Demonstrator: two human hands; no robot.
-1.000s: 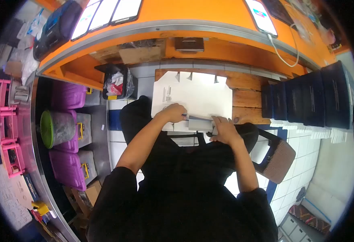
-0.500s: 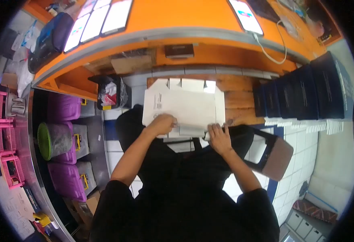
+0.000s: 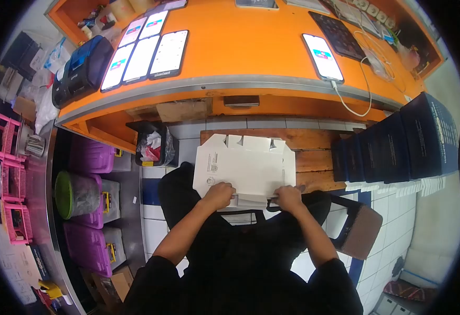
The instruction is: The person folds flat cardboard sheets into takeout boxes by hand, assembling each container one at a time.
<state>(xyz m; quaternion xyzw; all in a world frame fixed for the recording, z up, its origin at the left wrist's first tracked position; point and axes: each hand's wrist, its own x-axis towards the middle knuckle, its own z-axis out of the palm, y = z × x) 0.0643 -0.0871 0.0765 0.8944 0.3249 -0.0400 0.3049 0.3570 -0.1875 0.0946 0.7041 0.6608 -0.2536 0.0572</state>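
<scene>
A white cardboard box blank [image 3: 245, 165], opened out flat with cut flaps along its far edge and small dark print at its left, spans my lap and the wooden bench. My left hand [image 3: 219, 196] is closed on its near edge, left of a folded flap [image 3: 252, 201]. At that flap's right end, my right hand [image 3: 288, 198] pinches the cardboard with curled fingers. The flap stands bent up between both hands. Part of the near edge is hidden under my fingers.
The slatted wooden bench [image 3: 314, 160] carries a row of dark blue boxes [image 3: 384, 144] at right. Ahead stands an orange desk [image 3: 240, 52] with several lit phones and a charging phone [image 3: 321, 58]. A waste bin [image 3: 156, 147] and purple-lidded tubs [image 3: 85, 247] are at left.
My right hand has gone from fingers laid over the near right corner to a curled grip beside the flap. My left hand stays at the near edge. The view has tilted up, showing more desk.
</scene>
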